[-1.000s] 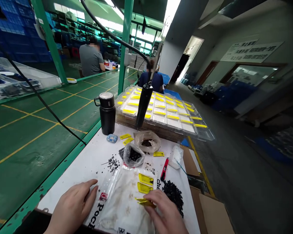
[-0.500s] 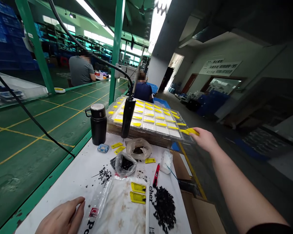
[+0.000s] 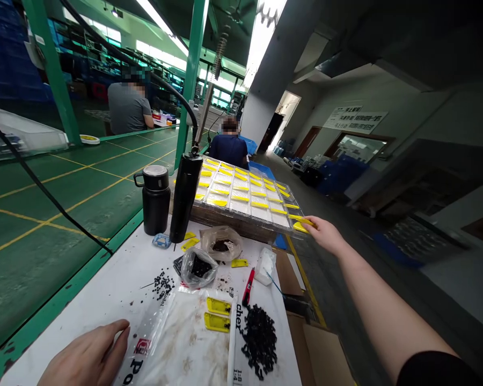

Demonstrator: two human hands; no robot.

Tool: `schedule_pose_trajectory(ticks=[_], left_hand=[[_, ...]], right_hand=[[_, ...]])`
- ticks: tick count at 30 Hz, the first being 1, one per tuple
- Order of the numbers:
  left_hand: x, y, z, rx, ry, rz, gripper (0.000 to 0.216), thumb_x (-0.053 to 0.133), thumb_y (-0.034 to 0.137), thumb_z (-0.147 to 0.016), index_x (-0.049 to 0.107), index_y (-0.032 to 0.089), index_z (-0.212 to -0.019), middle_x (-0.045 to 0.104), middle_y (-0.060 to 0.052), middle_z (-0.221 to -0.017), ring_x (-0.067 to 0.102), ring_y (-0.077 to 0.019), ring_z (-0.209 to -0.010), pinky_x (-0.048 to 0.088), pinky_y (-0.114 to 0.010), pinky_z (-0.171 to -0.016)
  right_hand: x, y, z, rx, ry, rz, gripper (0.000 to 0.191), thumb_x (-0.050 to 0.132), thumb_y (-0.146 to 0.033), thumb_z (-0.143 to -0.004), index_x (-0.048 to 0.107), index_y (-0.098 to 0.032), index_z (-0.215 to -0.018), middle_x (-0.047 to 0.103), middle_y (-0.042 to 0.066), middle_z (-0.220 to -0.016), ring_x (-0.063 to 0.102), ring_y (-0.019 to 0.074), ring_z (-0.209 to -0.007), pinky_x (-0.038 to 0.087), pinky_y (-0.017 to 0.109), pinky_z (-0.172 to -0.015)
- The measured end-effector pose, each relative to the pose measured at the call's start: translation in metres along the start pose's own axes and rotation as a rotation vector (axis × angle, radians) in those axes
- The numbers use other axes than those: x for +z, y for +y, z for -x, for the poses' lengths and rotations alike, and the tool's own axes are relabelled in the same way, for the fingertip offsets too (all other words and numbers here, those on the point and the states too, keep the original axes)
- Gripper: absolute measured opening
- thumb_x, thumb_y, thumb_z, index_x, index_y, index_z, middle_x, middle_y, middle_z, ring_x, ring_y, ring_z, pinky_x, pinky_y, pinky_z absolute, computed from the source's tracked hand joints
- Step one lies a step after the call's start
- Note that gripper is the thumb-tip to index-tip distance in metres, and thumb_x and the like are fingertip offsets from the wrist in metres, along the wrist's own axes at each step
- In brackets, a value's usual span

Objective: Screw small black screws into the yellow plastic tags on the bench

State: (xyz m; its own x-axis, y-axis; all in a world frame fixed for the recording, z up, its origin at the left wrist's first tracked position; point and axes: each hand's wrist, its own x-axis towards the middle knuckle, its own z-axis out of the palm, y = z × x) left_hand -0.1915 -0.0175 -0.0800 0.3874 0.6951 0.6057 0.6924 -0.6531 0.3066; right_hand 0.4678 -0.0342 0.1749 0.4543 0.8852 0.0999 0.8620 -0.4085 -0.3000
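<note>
My right hand (image 3: 321, 231) reaches out to the near right corner of a clear plastic tray (image 3: 245, 199) of yellow parts and pinches a yellow part (image 3: 300, 224) at its edge. My left hand (image 3: 84, 358) rests flat on the white table (image 3: 121, 284), fingers apart, beside a clear plastic bag (image 3: 193, 343). Two yellow parts (image 3: 217, 314) lie on that bag. A heap of small black pieces (image 3: 258, 341) sits to the right of them.
A black flask (image 3: 155, 199) and a hanging black power tool (image 3: 184, 197) stand behind the work spot. Two small open bags (image 3: 209, 256), a red pen-like tool (image 3: 248, 279) and loose yellow parts lie mid-table. Two other people sit further back. A cardboard box (image 3: 326, 356) is at the lower right.
My right hand left the bag with a yellow part, reached out to the tray's corner and lowered the part to its edge. The view shifted slightly; my left hand stayed put.
</note>
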Motion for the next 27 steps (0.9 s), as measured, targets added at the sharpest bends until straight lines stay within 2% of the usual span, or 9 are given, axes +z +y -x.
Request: schedule_pose_trajectory(ticks=[4,12,19,24,27], left_hand=[[-0.001,0.001,-0.001,0.033,0.024,-0.026,0.034,0.056,0.049,-0.108,0.081,0.025,-0.106,0.087,-0.002,-0.098,0.084,-0.022,-0.082,0.064,-0.03,-0.072],[-0.007,0.01,-0.007,0.016,0.037,-0.002,0.032,0.058,0.047,-0.107,0.081,0.024,-0.104,0.087,-0.002,-0.096,0.083,-0.0217,-0.08,0.064,-0.03,-0.073],[0.0,0.003,0.001,-0.017,-0.014,-0.028,0.04,0.055,0.051,-0.108,0.084,0.024,-0.102,0.087,-0.003,-0.099,0.083,-0.0212,-0.085,0.064,-0.029,-0.077],[0.006,-0.003,0.008,-0.04,-0.028,-0.064,0.045,0.052,0.052,-0.109,0.085,0.023,-0.104,0.088,-0.003,-0.1,0.084,-0.0212,-0.086,0.064,-0.028,-0.078],[0.008,-0.004,0.01,-0.053,-0.048,-0.053,0.045,0.053,0.053,-0.108,0.087,0.025,-0.104,0.088,-0.002,-0.101,0.084,-0.0214,-0.086,0.065,-0.028,-0.081]], right_hand=[[0.0,0.006,-0.008,0.001,0.002,-0.035,0.04,0.069,-0.05,-0.107,0.07,-0.019,-0.133,0.073,0.009,-0.128,0.073,0.0231,-0.109,0.064,0.045,-0.097],[-0.006,0.021,-0.009,-0.047,-0.114,-0.106,0.04,0.068,-0.05,-0.108,0.07,-0.018,-0.131,0.074,0.008,-0.125,0.074,0.0237,-0.109,0.064,0.046,-0.1],[0.013,0.024,-0.008,-0.006,0.027,-0.06,0.039,0.068,-0.05,-0.108,0.07,-0.02,-0.133,0.072,0.008,-0.129,0.072,0.0232,-0.111,0.063,0.045,-0.099],[0.007,0.034,-0.008,-0.028,0.127,-0.118,0.042,0.068,-0.052,-0.108,0.069,-0.019,-0.134,0.072,0.008,-0.126,0.072,0.0227,-0.106,0.065,0.044,-0.094],[0.006,0.038,-0.01,-0.067,0.14,-0.146,0.041,0.067,-0.052,-0.108,0.069,-0.02,-0.134,0.072,0.008,-0.128,0.072,0.022,-0.106,0.065,0.042,-0.093]])
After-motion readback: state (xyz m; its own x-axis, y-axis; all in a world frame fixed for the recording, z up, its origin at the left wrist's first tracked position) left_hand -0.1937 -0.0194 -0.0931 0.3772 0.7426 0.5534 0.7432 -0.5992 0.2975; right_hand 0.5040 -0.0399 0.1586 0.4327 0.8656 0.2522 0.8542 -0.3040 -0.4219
